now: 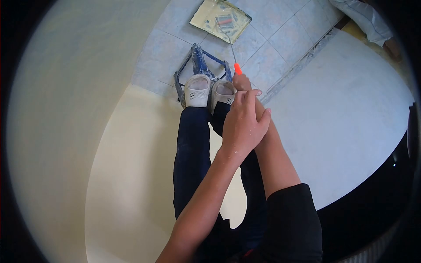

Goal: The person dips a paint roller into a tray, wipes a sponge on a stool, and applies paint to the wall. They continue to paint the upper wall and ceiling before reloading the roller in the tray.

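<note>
My right hand [241,82] is closed around the orange handle of a paint roller [237,69], low in front of me. The roller's thin metal rod runs up to a paint tray [206,9] on the floor, where the roller head seems to rest among cream paint. My left hand [245,120] lies across my right forearm near the wrist, thumb and a finger apart, with no tool visible in it. Its other fingertips are partly hidden. Small pale specks dot the left hand and wrist.
My white clogs [198,91] stand on a paint-spattered blue step stool [199,61]. Cream wall [127,175] lies to the left, a pale panel-like surface [342,109] to the right. Tiled floor [272,52] surrounds the tray. White cloth or sheeting [366,19] shows at the upper right.
</note>
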The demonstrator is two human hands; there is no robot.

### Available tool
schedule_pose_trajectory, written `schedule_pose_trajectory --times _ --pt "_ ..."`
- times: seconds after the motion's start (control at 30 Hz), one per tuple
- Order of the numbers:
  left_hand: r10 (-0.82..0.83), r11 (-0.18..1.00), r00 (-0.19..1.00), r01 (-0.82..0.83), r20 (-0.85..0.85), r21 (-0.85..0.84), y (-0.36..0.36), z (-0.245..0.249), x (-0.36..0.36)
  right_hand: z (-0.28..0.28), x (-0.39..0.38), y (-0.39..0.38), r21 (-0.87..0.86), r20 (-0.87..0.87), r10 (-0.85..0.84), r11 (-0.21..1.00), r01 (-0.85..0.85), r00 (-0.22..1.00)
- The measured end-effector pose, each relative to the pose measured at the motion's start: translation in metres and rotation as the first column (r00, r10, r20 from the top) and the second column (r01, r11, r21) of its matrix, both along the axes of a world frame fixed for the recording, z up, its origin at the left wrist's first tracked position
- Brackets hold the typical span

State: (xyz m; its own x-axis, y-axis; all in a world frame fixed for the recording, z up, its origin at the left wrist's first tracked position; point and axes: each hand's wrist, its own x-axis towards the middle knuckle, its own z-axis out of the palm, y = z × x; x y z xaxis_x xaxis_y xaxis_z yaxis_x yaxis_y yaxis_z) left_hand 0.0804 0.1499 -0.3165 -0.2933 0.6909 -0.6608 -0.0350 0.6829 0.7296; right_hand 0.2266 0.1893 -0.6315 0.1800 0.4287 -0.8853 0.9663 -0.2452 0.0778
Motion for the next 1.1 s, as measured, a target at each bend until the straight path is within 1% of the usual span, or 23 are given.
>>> schedule_pose_trajectory --times 0.03,0.07,0.1,0.17,0.27,0.3,0.37,0.4,0.43,0.5,0.53,0.6,0.7,0.77,0.83,0.87,0.9,0.93,1.0,1.03,1.1 --pt "-0.001 1.0 1.0 0.001 0.016 -0.005 0.002 0.001 -0.001 0.009 0.015 -0.013 0.024 0.015 0.031 0.999 -0.031 0.999" --pt "-0.004 1.0 1.0 0.004 0.031 -0.007 0.004 0.001 -0.002 0.003 0.035 -0.025 0.03 0.035 0.044 0.999 -0.045 0.998" --pt "-0.004 1.0 0.999 0.004 0.034 -0.006 0.005 0.001 -0.002 0.016 0.035 -0.03 0.036 0.053 0.049 0.998 -0.051 0.997" --pt "0.002 1.0 1.0 -0.002 -0.001 0.005 0.008 0.001 -0.005 0.025 0.027 -0.03 0.059 0.067 0.057 0.996 -0.061 0.996" --pt "0.001 1.0 1.0 -0.001 0.004 0.017 0.015 0.004 -0.006 0.011 -0.002 -0.016 0.115 0.042 0.065 0.991 -0.07 0.997" --pt "-0.001 1.0 1.0 0.001 0.003 0.011 0.016 0.004 -0.003 -0.004 -0.003 -0.014 0.13 0.029 0.065 0.989 -0.068 0.997" --pt "0.002 1.0 1.0 -0.003 0.028 0.017 0.015 0.006 0.0 -0.009 -0.016 -0.009 0.159 0.021 0.069 0.985 -0.071 0.997" --pt "-0.019 1.0 0.999 0.02 0.047 -0.011 0.014 0.005 0.0 -0.004 -0.018 -0.01 0.165 0.02 0.076 0.983 -0.078 0.997" --pt "-0.02 1.0 0.999 0.021 0.038 -0.023 0.012 0.005 -0.002 -0.004 -0.011 -0.016 0.15 0.019 0.081 0.985 -0.082 0.997" --pt "-0.09 0.994 0.996 0.091 0.026 -0.058 0.013 0.002 -0.006 0.002 0.013 -0.033 0.098 0.036 0.091 0.991 -0.094 0.995" --pt "-0.088 0.994 0.996 0.089 0.028 -0.057 0.013 0.001 -0.005 0.007 0.024 -0.039 0.079 0.05 0.083 0.993 -0.087 0.995" --pt "-0.057 0.998 0.998 0.057 0.001 -0.003 0.016 -0.003 -0.006 0.01 0.033 -0.043 0.059 0.08 0.062 0.996 -0.067 0.995" --pt "-0.113 0.993 0.992 0.115 0.056 -0.031 0.018 -0.003 -0.006 -0.003 0.016 -0.022 0.049 0.06 0.035 0.998 -0.038 0.998" --pt "-0.143 0.989 0.989 0.144 0.047 -0.027 0.017 -0.004 -0.007 -0.011 -0.009 0.0 0.041 0.028 0.005 0.999 -0.006 1.0" --pt "-0.177 0.984 0.984 0.178 0.028 -0.019 0.015 -0.005 -0.01 -0.008 -0.026 0.013 0.039 0.008 -0.028 0.999 0.027 1.0" --pt "-0.211 0.976 0.977 0.211 0.008 -0.056 0.015 -0.006 -0.011 -0.003 -0.035 0.018 0.041 0.002 -0.039 0.998 0.039 0.999" --pt "-0.245 0.965 0.969 0.244 -0.002 -0.098 0.013 -0.006 -0.011 -0.006 -0.035 0.018 0.039 0.007 -0.057 0.998 0.056 0.998" --pt "-0.242 0.966 0.97 0.24 -0.009 -0.097 0.014 -0.005 -0.011 -0.011 -0.022 0.009 0.041 0.0 -0.054 0.998 0.054 0.999" --pt "-0.284 0.957 0.956 0.279 -0.068 -0.081 0.018 -0.003 -0.01 -0.032 0.022 -0.021 0.025 -0.095 0.2 0.98 -0.198 0.975" --pt "-0.279 0.959 0.958 0.274 -0.068 -0.076 0.02 -0.001 -0.009 -0.023 0.022 -0.021 0.03 -0.093 0.205 0.979 -0.203 0.974" --pt "-0.278 0.96 0.96 0.277 -0.041 -0.034 0.024 0.001 -0.007 -0.013 0.024 -0.024 0.031 -0.032 0.145 0.989 -0.144 0.989"
